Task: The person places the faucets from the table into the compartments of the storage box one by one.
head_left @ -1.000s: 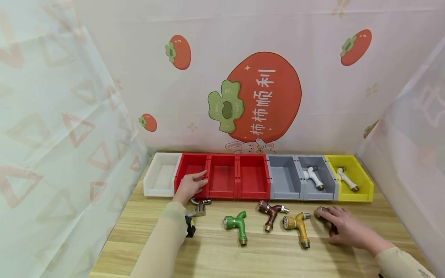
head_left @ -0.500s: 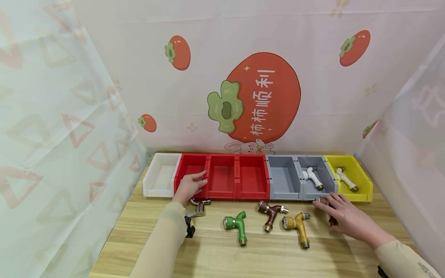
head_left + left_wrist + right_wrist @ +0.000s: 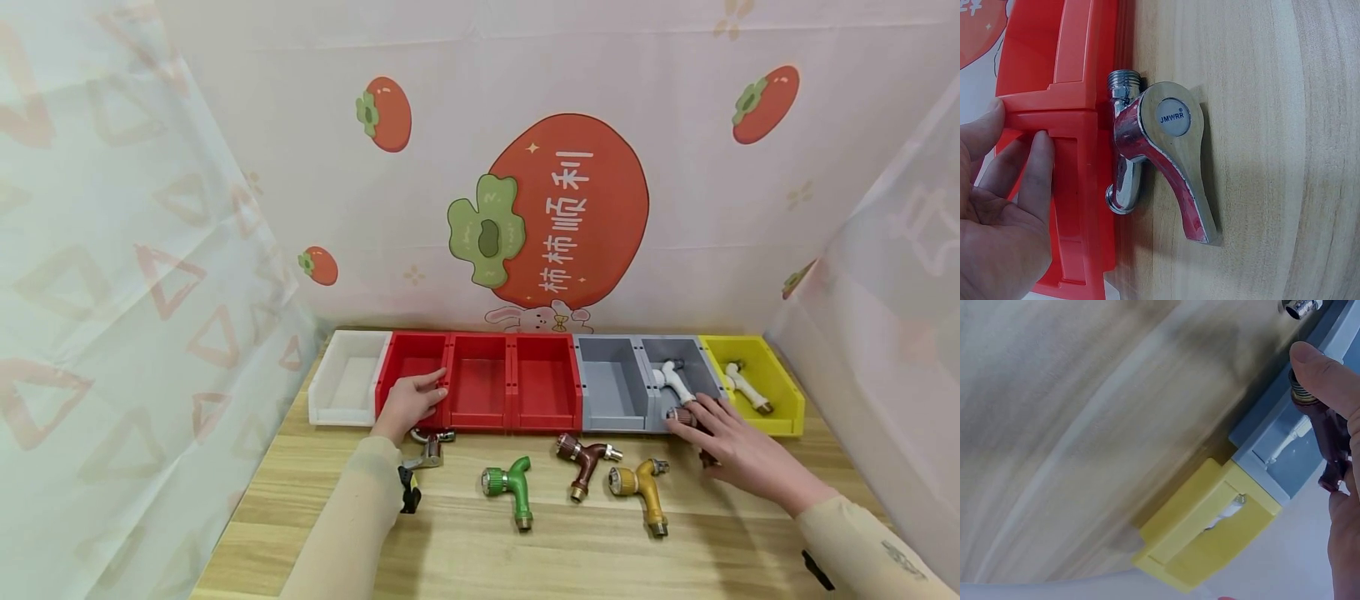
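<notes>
My right hand [image 3: 738, 450] grips a dark red faucet [image 3: 681, 417] at the front of the right grey bin [image 3: 686, 346]. In the right wrist view, the thumb lies by the threaded end of this faucet [image 3: 1332, 437], and fingers cover part of its body. A white faucet [image 3: 677, 383] lies in that grey bin. My left hand [image 3: 408, 404] reaches over the leftmost red bin [image 3: 412, 346], its extended fingers touching the divider beside the middle red bin. A chrome lever faucet [image 3: 1163, 144] lies on the table just in front of the red bins.
On the wooden table [image 3: 570, 567] lie a green faucet [image 3: 517, 492], a second dark red faucet [image 3: 585, 462] and a yellow faucet [image 3: 645, 492]. A white bin [image 3: 341, 415] ends the row at left. The yellow bin [image 3: 787, 408] at right holds another white faucet [image 3: 747, 390].
My right hand has lifted the dark red faucet off the table and carried it forward and slightly left to the right grey bin. The left hand has stayed in place.
</notes>
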{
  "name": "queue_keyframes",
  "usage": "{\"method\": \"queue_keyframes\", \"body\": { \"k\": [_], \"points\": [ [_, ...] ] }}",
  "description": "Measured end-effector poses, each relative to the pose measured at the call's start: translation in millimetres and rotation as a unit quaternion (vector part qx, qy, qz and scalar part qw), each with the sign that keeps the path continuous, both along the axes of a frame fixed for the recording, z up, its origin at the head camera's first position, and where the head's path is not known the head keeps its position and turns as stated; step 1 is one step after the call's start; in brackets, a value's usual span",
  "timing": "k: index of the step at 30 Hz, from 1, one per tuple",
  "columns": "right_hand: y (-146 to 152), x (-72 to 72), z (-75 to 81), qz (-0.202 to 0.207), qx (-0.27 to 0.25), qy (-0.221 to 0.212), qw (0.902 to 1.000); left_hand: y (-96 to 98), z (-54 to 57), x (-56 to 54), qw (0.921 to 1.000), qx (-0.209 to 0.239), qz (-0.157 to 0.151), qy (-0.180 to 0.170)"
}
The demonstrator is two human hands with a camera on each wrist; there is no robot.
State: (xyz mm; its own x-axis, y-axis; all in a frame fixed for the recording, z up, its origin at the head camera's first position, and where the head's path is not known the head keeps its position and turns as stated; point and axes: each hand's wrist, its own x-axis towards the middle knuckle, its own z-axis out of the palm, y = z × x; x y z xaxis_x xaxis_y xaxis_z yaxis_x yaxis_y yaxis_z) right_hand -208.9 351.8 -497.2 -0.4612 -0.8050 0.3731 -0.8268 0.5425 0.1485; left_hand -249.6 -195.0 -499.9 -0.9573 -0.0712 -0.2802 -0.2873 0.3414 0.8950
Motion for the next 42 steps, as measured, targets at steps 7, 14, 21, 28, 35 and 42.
{"method": "queue_keyframes", "body": {
  "k": [7, 14, 21, 28, 35, 42],
  "points": [
    [-4.0, -8.3, 3.5, 0.000, 0.005, 0.018, 0.9998, 0.2, 0.1, -1.1, 1.0000, 0.000, 0.000, -0.001],
    [-11.4, -19.7, 4.3, 0.016, -0.003, 0.037, 0.9992, -0.6, -1.7, -1.3, 1.0000, 0.003, 0.000, 0.002],
    [-20.1, -27.0, 9.9, 0.023, 0.013, 0.043, 0.9988, -0.9, -0.2, -1.1, 1.0000, 0.000, 0.005, -0.008],
    [-24.4, -32.6, 13.1, 0.037, 0.022, 0.026, 0.9987, -0.9, -0.9, -1.5, 1.0000, 0.002, 0.006, -0.007],
    [-31.8, -36.0, 14.9, 0.031, 0.039, 0.019, 0.9986, -0.5, -1.0, -1.4, 1.0000, 0.005, -0.003, 0.003],
    [-41.8, -42.9, 14.1, 0.041, 0.052, 0.014, 0.9977, 0.5, 0.6, 0.1, 1.0000, 0.003, -0.005, 0.002]
  ]
}}
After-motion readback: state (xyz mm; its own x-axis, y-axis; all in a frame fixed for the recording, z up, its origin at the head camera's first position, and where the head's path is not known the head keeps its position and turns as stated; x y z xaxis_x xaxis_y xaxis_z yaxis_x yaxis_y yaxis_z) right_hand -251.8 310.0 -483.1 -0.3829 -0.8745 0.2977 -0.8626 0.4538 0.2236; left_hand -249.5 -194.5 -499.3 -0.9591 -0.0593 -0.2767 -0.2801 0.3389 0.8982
